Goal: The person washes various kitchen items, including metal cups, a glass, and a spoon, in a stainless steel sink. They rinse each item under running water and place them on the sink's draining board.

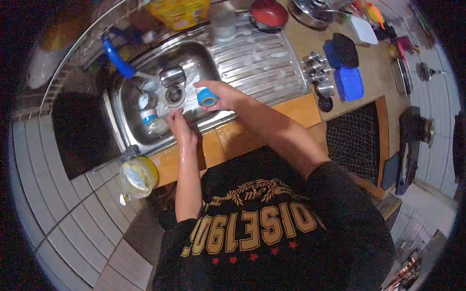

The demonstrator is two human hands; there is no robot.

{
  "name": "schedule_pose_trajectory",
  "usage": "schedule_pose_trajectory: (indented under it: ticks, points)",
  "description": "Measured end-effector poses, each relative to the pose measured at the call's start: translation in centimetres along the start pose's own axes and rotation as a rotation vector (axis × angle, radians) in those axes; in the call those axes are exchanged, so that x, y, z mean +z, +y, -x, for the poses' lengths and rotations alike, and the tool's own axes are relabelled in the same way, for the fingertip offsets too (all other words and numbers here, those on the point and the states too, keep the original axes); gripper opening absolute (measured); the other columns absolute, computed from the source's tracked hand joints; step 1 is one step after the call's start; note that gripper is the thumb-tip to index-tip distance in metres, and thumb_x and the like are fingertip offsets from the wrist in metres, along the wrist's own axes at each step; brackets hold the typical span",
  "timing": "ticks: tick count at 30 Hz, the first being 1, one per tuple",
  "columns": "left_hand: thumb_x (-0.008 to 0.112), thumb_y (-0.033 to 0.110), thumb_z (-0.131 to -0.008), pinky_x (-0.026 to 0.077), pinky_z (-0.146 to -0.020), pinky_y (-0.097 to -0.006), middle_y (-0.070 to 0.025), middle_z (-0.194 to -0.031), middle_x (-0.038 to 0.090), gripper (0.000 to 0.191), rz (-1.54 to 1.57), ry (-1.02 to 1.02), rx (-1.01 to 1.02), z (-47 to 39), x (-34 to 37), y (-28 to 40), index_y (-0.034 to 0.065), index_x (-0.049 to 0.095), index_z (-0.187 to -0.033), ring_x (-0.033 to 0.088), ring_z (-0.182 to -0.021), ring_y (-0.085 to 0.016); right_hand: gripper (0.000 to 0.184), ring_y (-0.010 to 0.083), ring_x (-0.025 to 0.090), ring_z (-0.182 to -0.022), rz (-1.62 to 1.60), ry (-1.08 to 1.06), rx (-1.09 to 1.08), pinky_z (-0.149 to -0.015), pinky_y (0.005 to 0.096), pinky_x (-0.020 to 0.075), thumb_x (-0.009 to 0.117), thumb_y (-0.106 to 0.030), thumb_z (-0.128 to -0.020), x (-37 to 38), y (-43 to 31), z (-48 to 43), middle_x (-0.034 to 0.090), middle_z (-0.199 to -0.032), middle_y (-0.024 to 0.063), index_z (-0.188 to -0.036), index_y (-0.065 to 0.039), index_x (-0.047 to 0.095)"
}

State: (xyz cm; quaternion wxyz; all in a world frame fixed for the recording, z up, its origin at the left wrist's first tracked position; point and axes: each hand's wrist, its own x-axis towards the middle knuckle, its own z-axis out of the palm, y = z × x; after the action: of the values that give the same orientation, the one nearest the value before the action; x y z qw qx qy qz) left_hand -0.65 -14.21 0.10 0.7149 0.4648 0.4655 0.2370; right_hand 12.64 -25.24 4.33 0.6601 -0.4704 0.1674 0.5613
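Observation:
Over the right part of the stainless steel sink basin (189, 58), my right hand (222, 95) holds a small blue and white cup or jar (207, 97), its round rim facing the camera. My left hand (178, 122) is over the basin's near side, fingers curled together; whether anything small is between them cannot be told. A second blue and white cup or jar (148, 116) lies in the basin to its left, beside a shiny round metal or glass piece (144, 101). Between the hands and the tap is the drain (174, 95). A blue hose-like tap (118, 60) reaches over the basin.
The ribbed drainboard (255, 65) carries a glass jar (222, 25) and a red-lined pan (269, 15). Further right are metal cups (320, 74), a blue plastic container (348, 83) and a lidded pot (313, 12). A bottle of yellow liquid (139, 178) stands at the sink's near left corner.

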Motion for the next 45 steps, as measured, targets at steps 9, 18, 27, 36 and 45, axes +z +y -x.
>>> schedule_pose_trajectory:
  ticks: [9,18,27,36,45]
  points:
    - [0.059,0.016,-0.087,0.040,-0.076,-0.0309,-0.0031,-0.097,0.052,0.019,-0.080,-0.129,-0.102,3.1,5.8,1.0,0.0092,0.053,-0.104,0.046,-0.089,-0.014,0.039,0.0223,0.061,-0.066,0.070,0.142,-0.769,-0.054,0.0385,0.0522,0.070,-0.036,-0.085,1.6,-3.8,2.7,0.060,-0.086,0.0095,-0.103,-0.007,0.053]
    - [0.057,0.021,-0.088,0.042,-0.072,-0.0331,0.0026,-0.088,0.052,0.014,-0.164,-0.154,-0.120,1.8,2.7,-0.9,0.0127,0.054,-0.099,0.046,-0.080,-0.011,0.038,0.0221,0.060,-0.093,-0.376,-0.051,-0.560,-0.074,0.0452,0.0548,0.061,-0.033,-0.091,-12.3,-3.7,11.1,0.057,-0.098,0.0080,-0.117,-0.006,0.052]
    - [0.056,0.021,-0.086,0.037,-0.072,-0.0320,0.0029,-0.087,0.049,0.010,-0.235,-0.133,-0.139,2.8,6.2,-1.3,0.0165,0.053,-0.095,0.044,-0.082,-0.010,0.034,0.0215,0.059,-0.087,0.591,1.103,-0.946,-0.077,0.0349,0.0482,0.074,-0.025,-0.078,-32.1,-7.5,23.8,0.062,-0.101,0.0110,-0.103,-0.007,0.059]
    - [0.056,0.020,-0.089,0.035,-0.078,-0.0354,0.0050,-0.092,0.051,0.009,-0.206,-0.076,-0.070,2.7,7.8,0.6,0.0187,0.054,-0.098,0.044,-0.086,-0.010,0.051,0.0341,0.058,-0.105,1.268,0.987,-0.874,-0.092,0.0403,0.0451,0.082,-0.022,-0.067,-34.7,-7.7,25.5,0.063,-0.109,0.0142,-0.111,-0.008,0.058]
    - [0.054,0.023,-0.092,0.038,-0.075,-0.0345,0.0042,-0.090,0.052,0.008,-0.229,-0.108,0.028,1.1,2.7,-2.7,0.0163,0.055,-0.096,0.046,-0.084,-0.011,0.063,0.0356,0.054,-0.110,1.507,0.780,-0.831,-0.096,0.0415,0.0411,0.081,-0.021,-0.066,-36.3,-9.5,23.9,0.060,-0.116,0.0150,-0.121,-0.007,0.055]
